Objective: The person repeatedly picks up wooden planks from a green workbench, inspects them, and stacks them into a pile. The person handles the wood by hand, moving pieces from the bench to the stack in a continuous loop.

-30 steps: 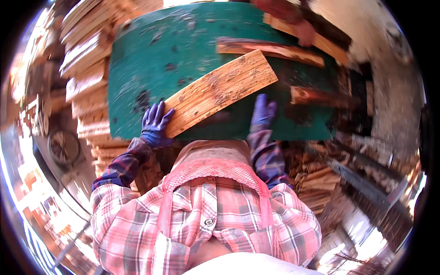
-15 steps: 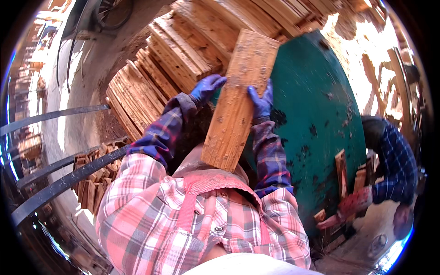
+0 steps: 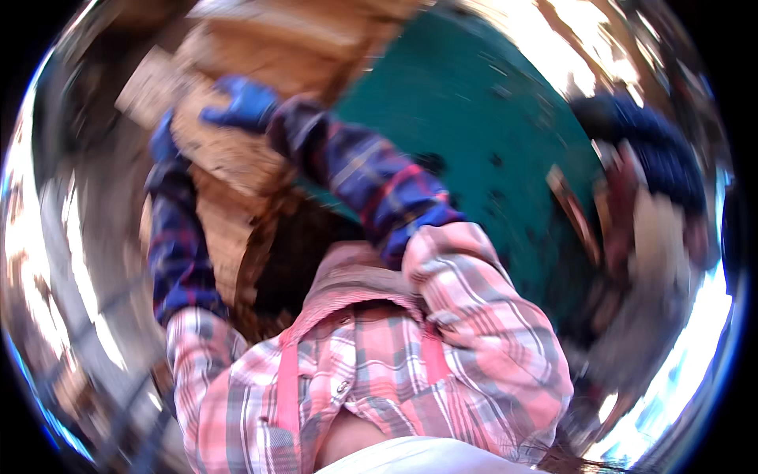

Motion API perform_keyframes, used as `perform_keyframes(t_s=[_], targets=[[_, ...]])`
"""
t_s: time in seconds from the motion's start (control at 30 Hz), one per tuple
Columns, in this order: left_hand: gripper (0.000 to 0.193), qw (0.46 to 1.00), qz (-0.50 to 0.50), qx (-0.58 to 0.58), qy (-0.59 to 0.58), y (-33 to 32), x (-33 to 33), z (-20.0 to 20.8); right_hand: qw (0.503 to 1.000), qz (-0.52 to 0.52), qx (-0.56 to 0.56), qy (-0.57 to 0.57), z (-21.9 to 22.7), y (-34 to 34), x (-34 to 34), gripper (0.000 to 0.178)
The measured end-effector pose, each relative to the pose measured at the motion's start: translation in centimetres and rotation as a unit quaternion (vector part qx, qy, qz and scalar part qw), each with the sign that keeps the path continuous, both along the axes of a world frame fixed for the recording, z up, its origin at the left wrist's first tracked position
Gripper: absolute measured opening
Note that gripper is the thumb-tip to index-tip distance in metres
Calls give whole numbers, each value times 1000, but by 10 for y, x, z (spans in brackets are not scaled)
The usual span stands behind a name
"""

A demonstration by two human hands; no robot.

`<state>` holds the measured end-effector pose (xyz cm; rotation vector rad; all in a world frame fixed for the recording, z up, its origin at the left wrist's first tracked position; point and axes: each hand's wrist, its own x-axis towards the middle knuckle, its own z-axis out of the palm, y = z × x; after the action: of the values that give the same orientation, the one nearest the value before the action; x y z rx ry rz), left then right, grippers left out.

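A wooden plank [image 3: 225, 154] slants across the upper left, over the stacked boards. My left hand [image 3: 163, 141], in a blue-purple glove, is closed on its left edge. On the opposite side my right hand [image 3: 245, 104], gloved alike, grips it with fingers and thumb lying over the wood. Motion blurs the plank and both hands, and the far fingertips are partly hidden. Whether the plank rests on the boards beneath or hangs just above them, I cannot tell.
Stacked boards [image 3: 292, 51] lie beyond my hands. A large green round-edged surface [image 3: 474, 118] with dark worn patches fills the middle right. Beside it at the right is a co-worker's dark blue sleeve [image 3: 663, 150]. A thin wooden piece [image 3: 575, 213] stands near that person.
Both hands have carried the plank from in front of me to the upper left, over the stack. The view has swung, and the green surface and co-worker appear shifted.
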<state>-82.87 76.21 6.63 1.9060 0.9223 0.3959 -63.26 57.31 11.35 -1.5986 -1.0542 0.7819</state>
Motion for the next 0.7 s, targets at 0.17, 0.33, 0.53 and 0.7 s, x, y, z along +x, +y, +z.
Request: perform_keyframes(t_s=[0.17,0.33,0.53,0.7], targets=[[26,850,-278,447,-20,-194,247,-17,969,-225,-73,77,-56,-228,67,59],[84,888,-458,34,7,-505,385,6,790,-580,18,198,-95,-523,71,34],[87,750,-587,301,42,-672,504,-6,587,-772,67,236,-104,-727,44,29],[73,719,-569,399,14,-741,443,-24,551,-804,93,205,-117,-797,33,38]])
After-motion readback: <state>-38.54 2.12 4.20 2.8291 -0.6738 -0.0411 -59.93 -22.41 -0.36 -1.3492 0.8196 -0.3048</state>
